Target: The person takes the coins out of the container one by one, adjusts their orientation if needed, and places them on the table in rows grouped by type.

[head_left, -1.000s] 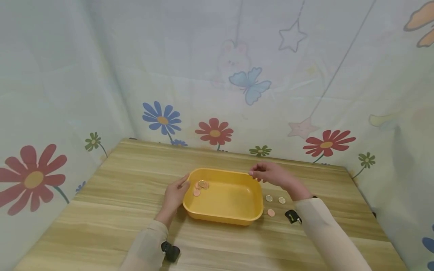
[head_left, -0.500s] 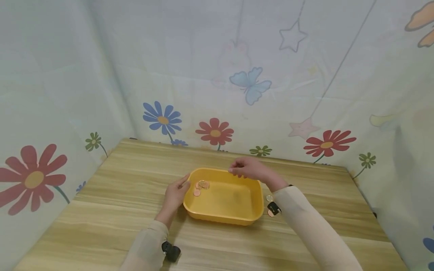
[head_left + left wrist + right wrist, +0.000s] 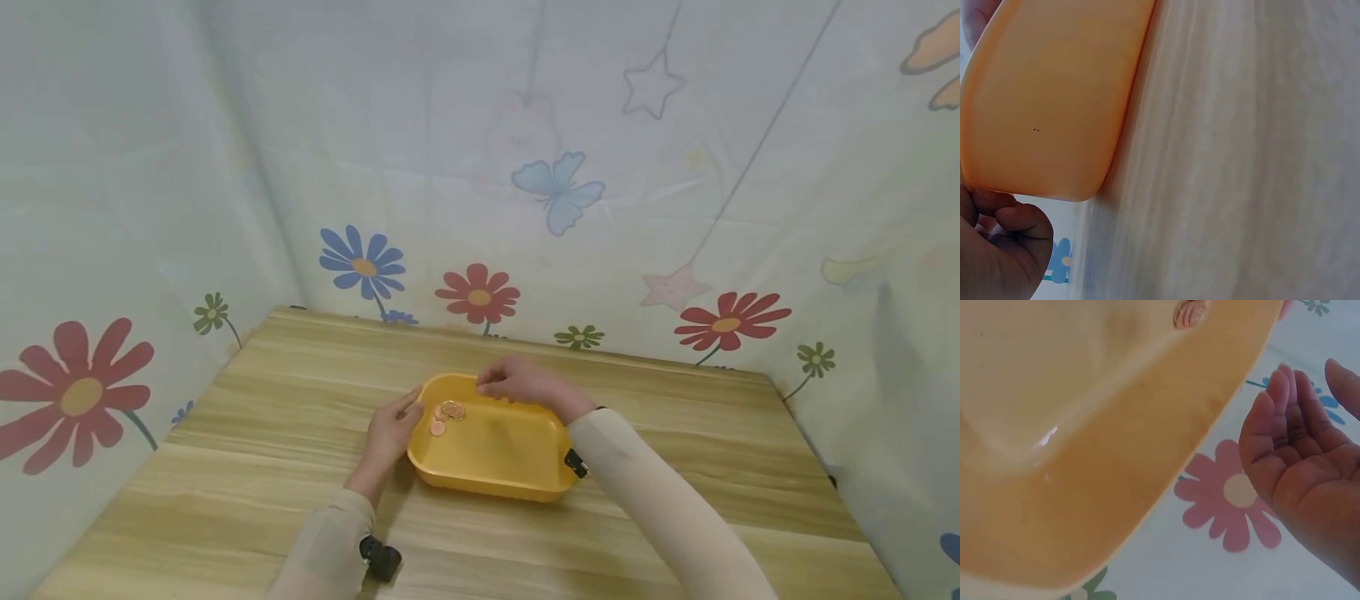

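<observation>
A yellow plastic tray rests on the table, with several coins, copper-coloured and gold-toned, inside near its far left corner. My left hand grips the tray's left end, thumb at the rim. Its curled fingers show against the outer wall in the left wrist view. Over the far rim hovers my right hand, left of the tray's far right corner. In the right wrist view the right hand's fingers bend gently, thumb apart, and no coin shows between them.
The wood-grain table meets a flowered cloth backdrop at the back and sides. Black wrist cameras hang under both sleeves. The right sleeve covers the table just right of the tray.
The right hand has moved left along the tray's far rim from its far right corner. Its sleeve now hides the loose coins seen right of the tray. My left hand stays put.
</observation>
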Tool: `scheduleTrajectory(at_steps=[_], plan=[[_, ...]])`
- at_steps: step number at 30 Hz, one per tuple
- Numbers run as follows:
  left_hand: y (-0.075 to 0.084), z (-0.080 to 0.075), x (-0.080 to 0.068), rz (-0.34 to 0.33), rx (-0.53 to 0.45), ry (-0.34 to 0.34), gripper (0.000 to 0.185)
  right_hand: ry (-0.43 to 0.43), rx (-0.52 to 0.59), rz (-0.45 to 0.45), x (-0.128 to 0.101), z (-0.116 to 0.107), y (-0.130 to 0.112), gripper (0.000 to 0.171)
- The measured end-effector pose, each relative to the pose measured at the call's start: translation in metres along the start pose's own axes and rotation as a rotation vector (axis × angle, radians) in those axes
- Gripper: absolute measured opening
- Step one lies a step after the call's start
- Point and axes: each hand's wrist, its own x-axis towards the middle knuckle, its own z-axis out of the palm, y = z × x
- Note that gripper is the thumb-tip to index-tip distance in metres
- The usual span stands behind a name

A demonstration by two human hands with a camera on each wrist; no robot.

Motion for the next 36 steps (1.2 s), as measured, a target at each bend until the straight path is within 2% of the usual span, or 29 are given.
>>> scheduleTrajectory(at_steps=[9, 23, 28, 36], plan=[[0.0, 0.001, -0.002, -0.004, -0.008, 0.001, 0.044, -0.039, -0.061, -0.05, 0.018, 0.016, 0.001, 0.034], [-0.002, 0.0, 0.0, 0.011, 0.03, 0.005, 0.044, -0.039, -0.059, -0.013, 0.045, 0.045, 0.006, 0.042], [-0.003, -0.001, 0.001, 0.014, 0.037, 0.002, 0.044, -0.016, -0.057, -0.026, 0.051, 0.056, 0.011, 0.041], [-0.001, -0.002, 0.0, 0.016, 0.03, 0.003, 0.044, 0.077, -0.136, -0.133, 0.056, 0.07, 0.016, 0.028]])
